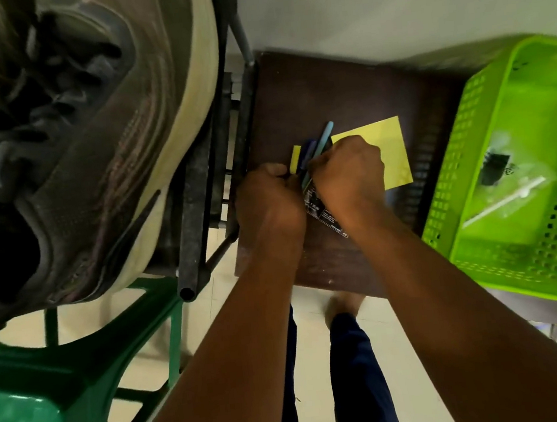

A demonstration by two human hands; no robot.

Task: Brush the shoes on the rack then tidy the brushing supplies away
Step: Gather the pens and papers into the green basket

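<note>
Clearly both hands are busy with one small bundle over the dark bench (pixel 325 85). The left hand (pixel 265 195) has its fingers curled tight round the near end of the brushes (pixel 315 148), a clutch of thin plastic sticks in blue and dark tones whose tips fan out beyond the knuckles. The right hand (pixel 348 169) is also curled, pinching at the same bundle where a clear printed wrapper (pixel 322 211) trails back toward the wrists; whether it holds the sticks or only the wrapper I cannot tell.

I judge the bundle to be very light and stiff, each stick smooth and apt to slide out lengthways if gripped loosely. The wrapper looks thin, slick and crinkly, so it will give no firm hold by itself. The best purchase is probably round the middle of the gathered handles, squeezing them together.

Beyond the right hand's fingers, partly under them, lies a yellow sheet (pixel 391 151), flat and limp, and it would need a fingernail under an edge. A narrow yellow strip (pixel 295 157) shows just past the left fingers. Well off to the right sits the green basket (pixel 469 142), holding a clear bag. Left of the hands, a worn shoe (pixel 91 144) rests on the rack (pixel 196 192).
</note>
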